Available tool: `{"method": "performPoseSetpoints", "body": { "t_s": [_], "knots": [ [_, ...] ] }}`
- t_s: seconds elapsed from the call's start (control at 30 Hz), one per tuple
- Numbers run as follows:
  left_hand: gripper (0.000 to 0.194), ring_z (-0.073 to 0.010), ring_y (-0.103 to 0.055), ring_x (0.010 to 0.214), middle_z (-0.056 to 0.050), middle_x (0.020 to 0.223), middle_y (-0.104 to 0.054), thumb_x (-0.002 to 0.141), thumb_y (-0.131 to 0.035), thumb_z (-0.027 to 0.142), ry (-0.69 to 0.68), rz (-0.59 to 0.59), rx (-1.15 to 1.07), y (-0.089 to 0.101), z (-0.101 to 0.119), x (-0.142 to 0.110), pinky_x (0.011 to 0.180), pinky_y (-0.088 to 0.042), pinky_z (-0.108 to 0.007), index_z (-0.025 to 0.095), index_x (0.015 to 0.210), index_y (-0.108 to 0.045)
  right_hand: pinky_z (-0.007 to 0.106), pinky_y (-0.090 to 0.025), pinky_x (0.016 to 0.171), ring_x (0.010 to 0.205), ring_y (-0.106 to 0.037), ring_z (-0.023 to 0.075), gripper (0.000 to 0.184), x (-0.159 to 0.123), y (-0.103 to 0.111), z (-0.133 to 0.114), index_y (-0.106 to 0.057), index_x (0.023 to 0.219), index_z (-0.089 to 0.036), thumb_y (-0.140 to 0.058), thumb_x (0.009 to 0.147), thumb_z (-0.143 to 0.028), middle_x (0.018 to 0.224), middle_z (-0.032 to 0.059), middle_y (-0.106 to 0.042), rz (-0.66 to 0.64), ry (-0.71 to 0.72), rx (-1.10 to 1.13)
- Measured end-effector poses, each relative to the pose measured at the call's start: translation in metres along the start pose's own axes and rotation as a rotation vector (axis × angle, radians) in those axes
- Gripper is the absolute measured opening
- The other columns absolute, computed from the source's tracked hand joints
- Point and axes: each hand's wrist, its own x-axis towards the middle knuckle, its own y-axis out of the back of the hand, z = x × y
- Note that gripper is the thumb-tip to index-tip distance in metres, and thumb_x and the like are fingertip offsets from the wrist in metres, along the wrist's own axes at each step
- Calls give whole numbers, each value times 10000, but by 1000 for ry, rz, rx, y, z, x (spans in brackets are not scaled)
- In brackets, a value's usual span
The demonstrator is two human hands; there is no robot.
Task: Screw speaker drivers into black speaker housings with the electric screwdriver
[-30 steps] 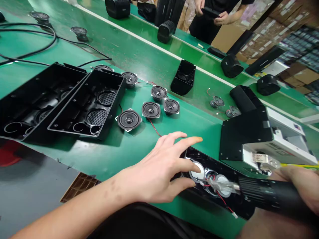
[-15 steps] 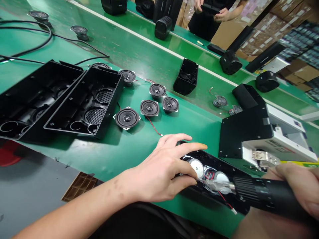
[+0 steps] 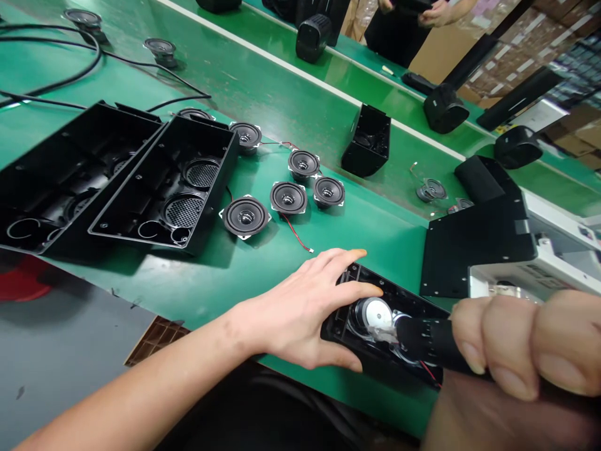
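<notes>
Long green workbench [image 3: 263, 88] with a white stripe, cardboard boxes [image 3: 521, 37] stacked behind, grey floor [image 3: 56, 351] below.

Left hand [image 3: 300, 313] spread flat, right hand [image 3: 526, 344] fisted
</notes>
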Motion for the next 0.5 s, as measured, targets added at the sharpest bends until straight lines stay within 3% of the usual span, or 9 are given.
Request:
{"method": "performPoseSetpoints", "body": {
  "t_s": [0.07,0.13,0.5],
  "knots": [
    [804,-431,-345,1531,-231,1689,-313,795,-882,504,3,-3,-5,-2,-3,1,1218,-339,-653,225,1479,-565,293,-290,297,267,-163,41,398,-2,0,2,-427,598,-202,-661,920,-199,511,-91,-351,-21,40,-2],
    [776,-415,-396,1500,-231,1659,-355,808,-872,499,4,-3,7,-2,-3,1,1205,-362,-624,224,1469,-572,300,-303,315,277,-190,57,293,-5,0,3,-467,631,-206,-603,871,-108,510,-90,-376,-39,20,2],
    [756,-417,-460,1439,-211,1600,-432,803,-868,515,-15,16,3,-3,-6,3,1167,-408,-585,220,1442,-591,274,-236,296,277,-128,25,369,-3,2,6,-442,588,-195,-701,847,-153,520,-100,-280,-23,29,55]
  ]
}}
